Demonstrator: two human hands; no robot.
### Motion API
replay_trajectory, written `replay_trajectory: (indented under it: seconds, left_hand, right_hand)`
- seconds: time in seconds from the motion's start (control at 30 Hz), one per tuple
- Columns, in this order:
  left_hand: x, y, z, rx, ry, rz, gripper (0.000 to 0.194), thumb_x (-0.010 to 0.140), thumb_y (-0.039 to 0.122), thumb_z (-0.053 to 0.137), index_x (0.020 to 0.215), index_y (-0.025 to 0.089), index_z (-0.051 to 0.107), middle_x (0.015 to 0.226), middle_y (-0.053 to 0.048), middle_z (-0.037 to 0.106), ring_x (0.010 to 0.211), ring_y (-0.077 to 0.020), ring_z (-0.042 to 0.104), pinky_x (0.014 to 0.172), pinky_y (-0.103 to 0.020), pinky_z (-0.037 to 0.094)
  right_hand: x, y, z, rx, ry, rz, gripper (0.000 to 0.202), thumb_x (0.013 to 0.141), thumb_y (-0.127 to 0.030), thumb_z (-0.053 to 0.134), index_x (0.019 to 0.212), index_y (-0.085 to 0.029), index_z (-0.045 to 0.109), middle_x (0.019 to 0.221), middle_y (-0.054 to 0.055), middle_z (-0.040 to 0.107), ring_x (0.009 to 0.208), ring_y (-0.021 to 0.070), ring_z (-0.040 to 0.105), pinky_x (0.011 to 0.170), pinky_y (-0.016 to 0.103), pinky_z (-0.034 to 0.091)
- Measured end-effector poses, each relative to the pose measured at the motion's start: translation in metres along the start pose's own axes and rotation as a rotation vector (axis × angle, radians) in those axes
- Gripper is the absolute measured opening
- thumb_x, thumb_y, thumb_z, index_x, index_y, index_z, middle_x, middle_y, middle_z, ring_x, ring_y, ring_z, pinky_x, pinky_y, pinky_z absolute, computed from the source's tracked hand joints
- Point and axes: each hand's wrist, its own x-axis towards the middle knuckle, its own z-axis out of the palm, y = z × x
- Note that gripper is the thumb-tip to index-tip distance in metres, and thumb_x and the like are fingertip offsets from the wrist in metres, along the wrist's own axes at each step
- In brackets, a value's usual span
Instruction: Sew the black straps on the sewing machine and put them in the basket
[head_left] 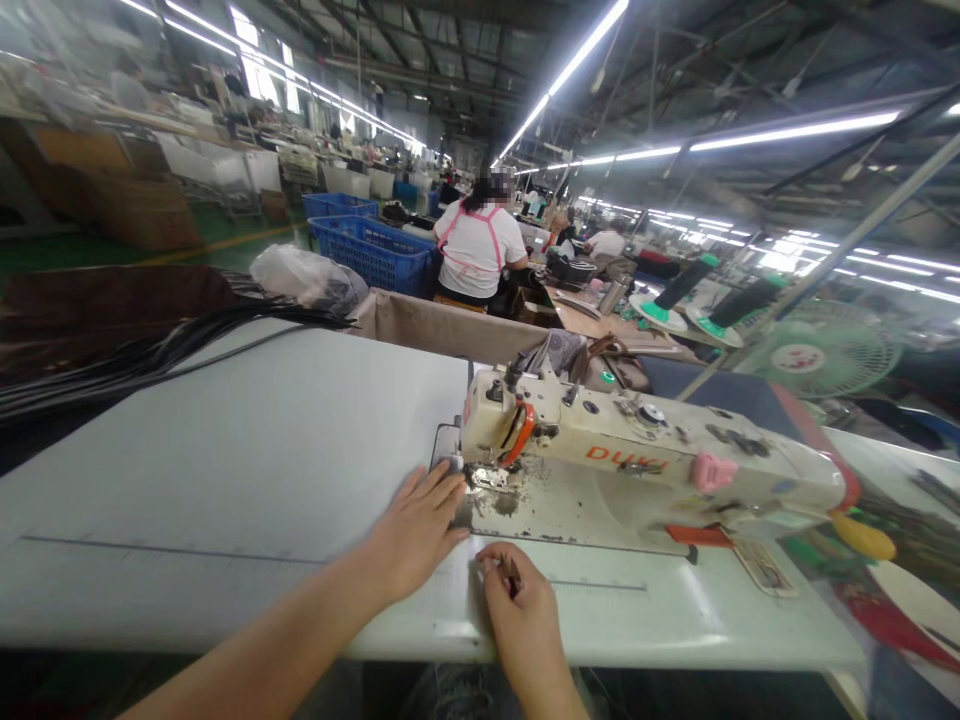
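Observation:
An industrial sewing machine point(600, 445) with a cream body stands on the pale worktable point(300, 440). My left hand point(420, 525) lies palm down at the left of its needle area, fingers stretched out and fingertips beside the presser foot point(491, 478). Whether anything lies under that palm is hidden. Nearer the table's front edge, my right hand point(521, 605) is closed, thumb against the bent fingers. Something small and dark shows between those fingers, too small to name. A ruler line point(225, 552) runs along the front of the tabletop.
Long black strips point(150, 355) hang over the table's far left edge, near a clear plastic bag point(307, 278). Blue crates point(367, 250) and a seated person point(480, 245) are ahead. Thread cones point(679, 290) and a green fan point(817, 350) stand at the right.

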Motion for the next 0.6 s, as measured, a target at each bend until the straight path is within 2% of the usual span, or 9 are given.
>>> replay_trajectory:
  seconds: [0.23, 0.6]
  left_hand:
    - [0.005, 0.002, -0.006, -0.029, -0.035, -0.062, 0.048, 0.104, 0.044, 0.048, 0.147, 0.022, 0.056, 0.156, -0.011, 0.055, 0.155, -0.0329, 0.034, 0.124, -0.060, 0.030]
    - [0.004, 0.001, -0.006, -0.019, -0.027, -0.067, 0.048, 0.102, 0.041, 0.054, 0.147, 0.024, 0.056, 0.157, -0.011, 0.053, 0.156, -0.0365, 0.030, 0.124, -0.064, 0.029]
  right_hand:
    - [0.001, 0.012, 0.004, -0.018, 0.036, -0.060, 0.028, 0.091, -0.041, 0.056, 0.081, -0.021, 0.072, 0.065, -0.001, 0.062, 0.057, 0.0149, 0.048, 0.059, 0.025, 0.042]
    - [-0.001, 0.000, 0.000, -0.033, 0.006, -0.044, 0.026, 0.092, -0.039, 0.054, 0.082, -0.022, 0.072, 0.067, -0.001, 0.064, 0.060, 0.0157, 0.051, 0.062, 0.026, 0.043]
